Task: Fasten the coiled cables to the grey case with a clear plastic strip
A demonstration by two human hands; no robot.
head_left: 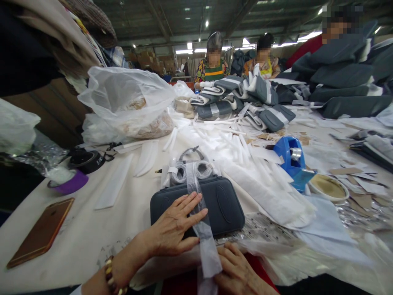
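Observation:
A dark grey zipped case [225, 205] lies on the cloth-covered table in front of me. Across its middle runs a translucent plastic strip [207, 241], which hangs past the near edge. My left hand [176, 221] rests on the case, fingers outstretched and fingertips on the strip. At the strip's lower end, my right hand [235, 268] has its fingers curled against the edge; the thumb is hidden. Behind the case, a bundle with coiled white cables [178, 174] sits under the strip's far end.
A blue tape dispenser [290, 159] and a round tub [330, 187] stand right. White padded strips [251, 180] lie behind the case. A phone [41, 231] and purple tape roll [69, 182] are left. Taped grey cases [215, 110] are piled farther back, near several people.

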